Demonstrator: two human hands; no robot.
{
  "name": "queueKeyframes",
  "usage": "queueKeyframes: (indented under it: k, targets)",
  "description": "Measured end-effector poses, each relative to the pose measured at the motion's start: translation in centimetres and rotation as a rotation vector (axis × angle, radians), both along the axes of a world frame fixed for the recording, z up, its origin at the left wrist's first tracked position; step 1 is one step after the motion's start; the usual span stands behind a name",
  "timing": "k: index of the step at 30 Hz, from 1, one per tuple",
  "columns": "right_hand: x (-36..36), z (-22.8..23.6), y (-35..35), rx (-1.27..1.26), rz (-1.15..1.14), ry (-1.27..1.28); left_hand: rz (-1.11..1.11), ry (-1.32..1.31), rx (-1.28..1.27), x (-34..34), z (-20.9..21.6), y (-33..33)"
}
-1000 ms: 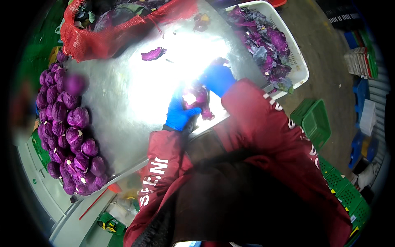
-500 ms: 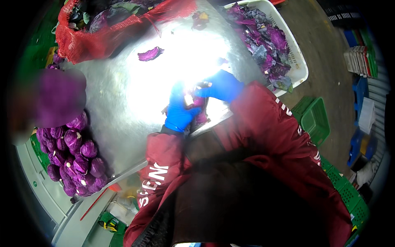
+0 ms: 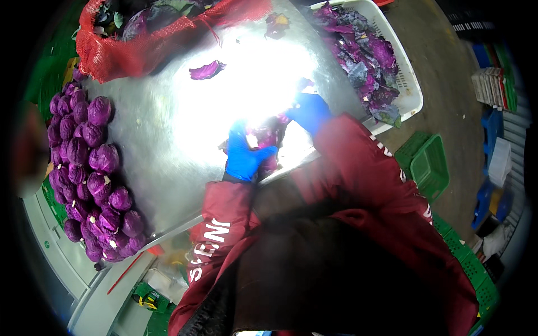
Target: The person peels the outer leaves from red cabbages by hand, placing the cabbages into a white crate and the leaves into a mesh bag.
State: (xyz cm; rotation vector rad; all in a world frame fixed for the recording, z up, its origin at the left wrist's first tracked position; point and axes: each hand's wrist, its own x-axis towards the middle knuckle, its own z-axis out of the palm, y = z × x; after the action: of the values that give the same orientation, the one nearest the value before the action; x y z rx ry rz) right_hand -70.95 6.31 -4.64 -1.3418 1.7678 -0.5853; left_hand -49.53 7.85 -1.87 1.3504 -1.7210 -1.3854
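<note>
A red cabbage (image 3: 268, 135) with purple outer leaves is near the front edge of the metal table. My left hand (image 3: 244, 154), in a blue glove, grips it from the left, thumb across its near side. My right hand (image 3: 311, 114), gloved the same, is at the cabbage's upper right with its fingers curled in. Strong glare washes out those fingertips, so what they pinch is unclear. Farther up the table lies a loose purple leaf (image 3: 207, 70).
Trimmed red cabbages (image 3: 105, 158) are heaped along the table's left side. A red mesh sack (image 3: 120, 59) with more cabbages lies at the far left. The white crate (image 3: 413, 92) at the right holds stripped leaves. Below it, a green crate (image 3: 430, 168) stands on the floor.
My right hand has drawn slightly away from the cabbage, toward the right. A blurred purple round shape at the left is gone, uncovering the heaped cabbages. My left hand keeps its grip.
</note>
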Motion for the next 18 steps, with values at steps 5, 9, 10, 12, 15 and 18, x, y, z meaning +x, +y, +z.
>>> queueKeyframes:
  k: [5,9,10,12,15,18]
  targets:
    - [1.6,6.5,1.2,-0.163,0.274,-0.119,0.005,0.155,0.097,-0.3,0.5,-1.2]
    - [1.3,5.8,-0.4,-0.197,0.486,0.143,-0.055,0.164,0.071,-0.7,0.7,-1.8]
    - [1.3,5.1,-0.4,-0.217,0.437,0.153,-0.08,0.102,0.015,-0.4,0.6,-1.8]
    - [1.1,3.3,-0.3,-0.253,0.331,0.18,-0.122,-0.018,-0.056,-0.1,0.5,-1.9]
    - [-0.8,-0.9,-0.2,-0.066,-0.129,-0.408,-0.243,-0.119,-0.125,-1.0,2.4,-1.9]
    - [-1.0,-0.8,0.4,0.285,-0.271,-0.303,-0.298,-0.145,-0.149,-1.1,3.3,-1.8]
